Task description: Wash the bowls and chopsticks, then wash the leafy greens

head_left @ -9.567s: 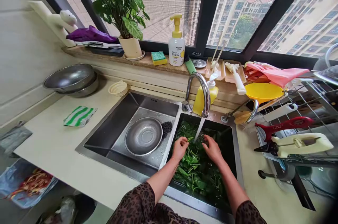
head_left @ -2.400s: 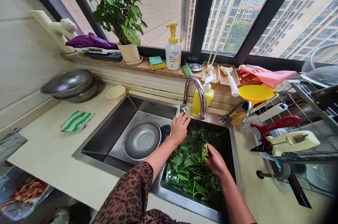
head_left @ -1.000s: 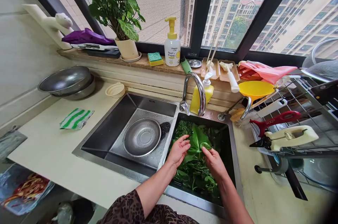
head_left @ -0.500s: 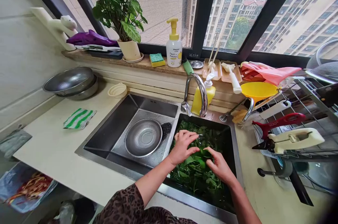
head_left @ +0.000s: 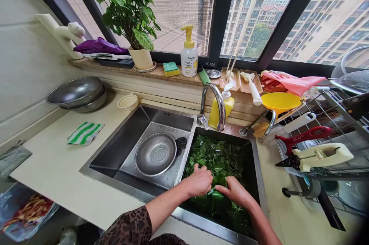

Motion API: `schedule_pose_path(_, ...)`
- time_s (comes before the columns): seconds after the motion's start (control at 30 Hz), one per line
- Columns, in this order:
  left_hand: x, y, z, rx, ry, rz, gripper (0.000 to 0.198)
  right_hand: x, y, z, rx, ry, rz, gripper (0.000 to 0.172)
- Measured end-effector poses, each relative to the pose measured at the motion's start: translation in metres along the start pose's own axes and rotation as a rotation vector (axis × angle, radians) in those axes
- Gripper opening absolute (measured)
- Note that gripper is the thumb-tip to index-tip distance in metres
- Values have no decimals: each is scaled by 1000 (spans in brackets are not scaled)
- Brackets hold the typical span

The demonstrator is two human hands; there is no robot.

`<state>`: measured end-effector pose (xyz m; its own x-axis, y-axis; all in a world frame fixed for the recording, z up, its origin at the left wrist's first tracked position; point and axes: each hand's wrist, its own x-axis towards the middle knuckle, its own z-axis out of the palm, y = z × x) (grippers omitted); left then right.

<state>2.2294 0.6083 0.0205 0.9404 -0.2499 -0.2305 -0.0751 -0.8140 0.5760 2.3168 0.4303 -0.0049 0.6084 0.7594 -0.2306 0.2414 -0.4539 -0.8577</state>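
Note:
Leafy greens float in water filling the right basin of the sink. My left hand is closed over the greens near the basin's middle, its fingers curled down and partly hidden. Beside it, my right hand grips some leaves between thumb and fingers. The two hands are close together, with a few leaves bunched between them. In the left basin lies a round metal strainer, and a black scrubber sits next to it.
The faucet arches over the right basin's back edge. A yellow soap bottle stands behind it. To the right is a wire dish rack with red-handled scissors. Metal bowls and a striped cloth rest on the left counter.
My left hand has moved down toward me and its spread fingers have curled closed on the greens. My right hand has lowered slightly, and the hands are closer together.

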Motion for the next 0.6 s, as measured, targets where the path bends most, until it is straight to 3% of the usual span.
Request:
schedule_pose_path(0.13, 3, -6, 16, -172, 72, -77, 10, 3, -3, 6, 43, -50, -2, 32)
schedule_pose_path(0.27, 15, -19, 33, -695, 308, -249, 18, 1, -2, 12, 273, -72, 56, 35)
schedule_pose_path(0.37, 22, -34, 42, -811, 457, -401, 28, 3, 22, 12, 410, 21, 187, 41)
schedule_pose_path(0.43, 26, -43, 46, -766, 505, -478, 28, 13, 43, 8, 318, 228, 278, 46)
schedule_pose_path(0.5, 33, -48, 50, -713, 522, -527, 19, 27, 61, 3, 86, 429, 350, 45)
schedule_pose_path(0.53, 37, -49, 52, -690, 517, -540, 13, 35, 67, 2, -47, 474, 376, 44)
schedule_pose_path(0.6, 46, -49, 59, -660, 485, -552, 9, 48, 73, 6, -302, 416, 406, 42)
